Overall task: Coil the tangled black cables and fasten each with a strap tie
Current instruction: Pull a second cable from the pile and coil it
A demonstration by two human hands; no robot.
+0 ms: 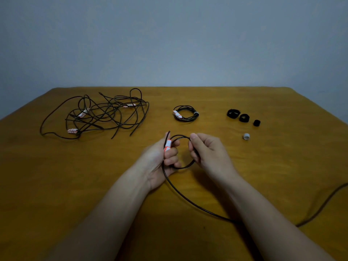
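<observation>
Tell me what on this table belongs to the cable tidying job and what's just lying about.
Job in hand:
- cable, looped between left hand and right hand
- tangled pile waiting to be coiled
- three black strap ties
- grey strap tie

Just lying there:
- finished coil, already tied
- the table itself

Cable tangle back left on table; tied coil back centre; three strap ties in a row right of it, fourth tie just nearer; cable loop front centre
</observation>
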